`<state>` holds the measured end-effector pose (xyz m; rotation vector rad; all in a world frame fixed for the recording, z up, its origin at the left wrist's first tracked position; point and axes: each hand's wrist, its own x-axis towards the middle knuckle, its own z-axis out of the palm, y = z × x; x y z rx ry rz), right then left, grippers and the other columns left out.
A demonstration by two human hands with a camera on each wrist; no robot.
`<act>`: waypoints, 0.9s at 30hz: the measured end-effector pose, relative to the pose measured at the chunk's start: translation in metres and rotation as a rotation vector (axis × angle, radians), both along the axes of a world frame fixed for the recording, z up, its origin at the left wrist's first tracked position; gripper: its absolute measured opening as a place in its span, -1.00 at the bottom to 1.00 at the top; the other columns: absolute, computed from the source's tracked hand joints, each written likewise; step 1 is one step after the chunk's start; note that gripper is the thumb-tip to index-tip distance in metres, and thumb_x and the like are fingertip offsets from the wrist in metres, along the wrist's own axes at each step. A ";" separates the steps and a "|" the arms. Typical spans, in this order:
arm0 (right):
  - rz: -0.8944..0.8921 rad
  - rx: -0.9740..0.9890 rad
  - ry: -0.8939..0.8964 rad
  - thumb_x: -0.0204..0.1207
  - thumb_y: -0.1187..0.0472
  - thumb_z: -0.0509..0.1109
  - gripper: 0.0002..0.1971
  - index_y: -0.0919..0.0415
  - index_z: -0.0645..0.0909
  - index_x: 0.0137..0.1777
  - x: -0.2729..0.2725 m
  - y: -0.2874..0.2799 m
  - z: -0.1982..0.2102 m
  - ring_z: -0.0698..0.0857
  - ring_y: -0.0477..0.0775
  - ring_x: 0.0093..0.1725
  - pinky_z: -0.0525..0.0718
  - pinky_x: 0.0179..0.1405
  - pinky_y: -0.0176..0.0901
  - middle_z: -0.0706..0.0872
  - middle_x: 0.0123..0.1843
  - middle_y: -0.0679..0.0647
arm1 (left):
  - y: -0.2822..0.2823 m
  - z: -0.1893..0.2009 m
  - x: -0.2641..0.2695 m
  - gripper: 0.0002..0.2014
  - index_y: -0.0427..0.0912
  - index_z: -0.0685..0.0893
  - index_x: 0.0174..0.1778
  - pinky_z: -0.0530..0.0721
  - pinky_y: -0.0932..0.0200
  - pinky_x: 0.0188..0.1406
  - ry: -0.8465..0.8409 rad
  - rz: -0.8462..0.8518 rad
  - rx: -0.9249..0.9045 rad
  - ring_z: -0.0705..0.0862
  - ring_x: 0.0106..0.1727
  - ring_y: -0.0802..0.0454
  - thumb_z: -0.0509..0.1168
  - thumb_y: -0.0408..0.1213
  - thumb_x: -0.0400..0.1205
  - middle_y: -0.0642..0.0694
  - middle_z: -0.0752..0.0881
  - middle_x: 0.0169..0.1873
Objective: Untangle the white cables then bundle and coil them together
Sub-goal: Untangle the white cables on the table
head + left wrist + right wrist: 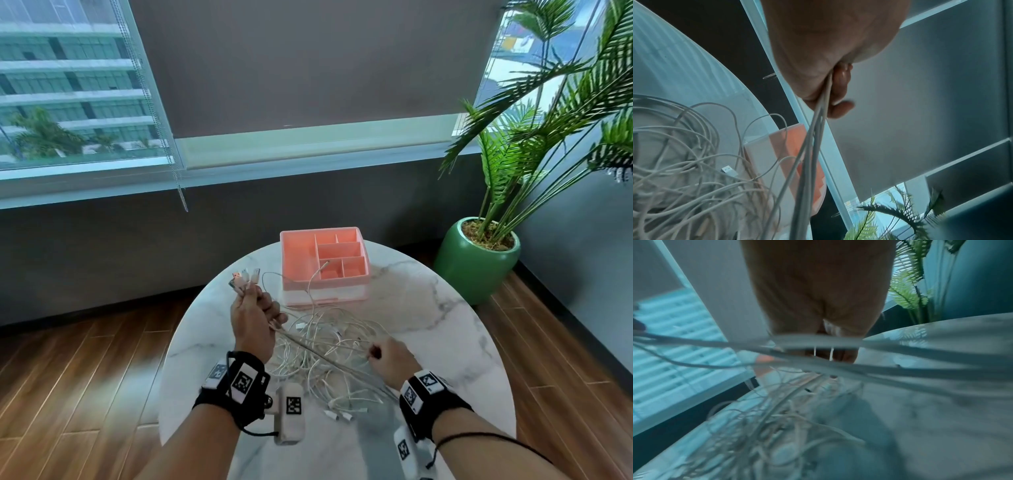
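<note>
Left hand (252,318) raised above the table (428,308), fingers curled round a gathered bunch of cable ends, plugs (244,276) fanned out above the fist. Several strands run taut from that fist down and across to the right hand (388,356). Right hand low over the table, fingers curled round cable strands; wrist view too blurred to count how many. Remaining white cables (325,346) heaped loose on the table between the hands, just in front of the pink organiser (298,253); one strand trails up into a front compartment of it. More plug ends (342,413) lying near the right wrist.

Judged step: drawing strands straight out of the heap.

Advised: plugs kept level in the left fist; strands drawn through the right hand slowly, slackened at any snag. Trailing strand lifted out of the organiser first, lest a pull drag it.
</note>
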<state>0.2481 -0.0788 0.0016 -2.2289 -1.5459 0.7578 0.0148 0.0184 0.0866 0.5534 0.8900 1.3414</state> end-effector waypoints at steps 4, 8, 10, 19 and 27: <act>-0.137 -0.010 -0.089 0.54 0.20 0.42 -0.85 0.16 0.84 -0.12 0.026 -0.003 -0.012 0.78 0.24 0.05 0.60 -0.04 -0.17 0.86 -0.07 0.17 | 0.007 0.006 -0.013 -0.65 -0.05 0.36 -0.31 0.12 0.41 -0.67 0.028 -0.016 0.041 0.15 -0.65 0.18 0.03 -0.25 0.84 0.05 0.27 -0.57; -0.218 0.173 0.266 0.57 0.10 0.50 -0.77 0.27 0.81 -0.18 0.027 0.016 0.034 0.79 0.10 -0.30 0.72 -0.21 -0.02 0.84 -0.26 0.25 | -0.003 0.003 -0.005 -0.61 -0.07 0.34 -0.36 0.14 0.37 -0.68 0.187 -0.103 0.082 0.18 -0.66 0.17 0.07 -0.21 0.84 0.05 0.28 -0.59; -0.216 0.284 0.513 0.55 0.06 0.53 -0.75 0.29 0.76 -0.15 0.021 0.026 0.070 0.77 0.15 -0.42 0.78 -0.28 0.10 0.80 -0.31 0.28 | -0.011 0.000 0.003 -0.59 -0.08 0.33 -0.38 0.17 0.34 -0.69 0.286 -0.156 0.118 0.20 -0.66 0.16 0.13 -0.17 0.83 0.05 0.28 -0.59; 0.047 0.418 0.924 0.62 0.43 0.39 -0.87 0.53 0.66 0.06 -0.033 0.039 0.166 0.69 0.20 -0.49 0.72 -0.50 -0.07 0.78 -0.22 0.40 | -0.031 0.006 0.035 -0.70 -0.22 0.56 -0.27 0.24 0.30 -0.66 0.353 -0.304 0.234 0.26 -0.63 0.14 0.44 -0.08 0.59 0.00 0.45 -0.56; -0.057 0.344 0.927 0.54 0.36 0.51 -0.80 0.48 0.60 0.03 -0.058 0.031 0.125 0.76 0.29 -0.43 0.77 -0.45 0.02 0.79 -0.24 0.46 | -0.031 0.005 0.037 -0.84 -0.25 0.57 -0.22 0.18 0.29 -0.70 0.231 -0.283 0.108 0.20 -0.63 0.13 0.38 -0.39 0.66 -0.01 0.32 -0.59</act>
